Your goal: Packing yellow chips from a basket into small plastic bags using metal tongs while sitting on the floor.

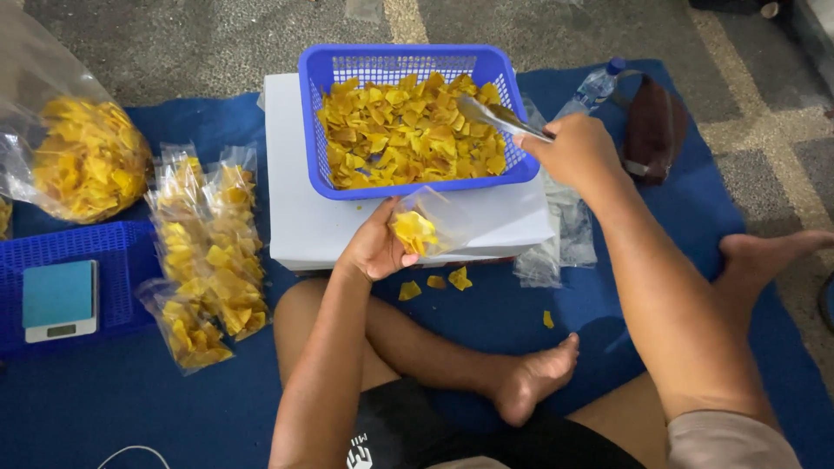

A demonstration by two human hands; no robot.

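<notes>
On the floor lies a blue mat (608, 330), and at its middle a white box (295, 200) serves as the surface, carrying a blue basket (326, 130) heaped with yellow chips (408, 130). Off to the left sit a big bag of chips (87, 165), a row of filled packets (204, 252) and a small scale (59, 300). Right hand (573, 152) has its fingers wrapped tight on metal tongs (495, 115), long axis slanting up-left, tips over the heap. Left hand (375, 247) pinches a small clear bag (430, 224), partly filled, mouth toward the basket, just below and left of the tongs. Loose chips (434, 282) lie beneath.
</notes>
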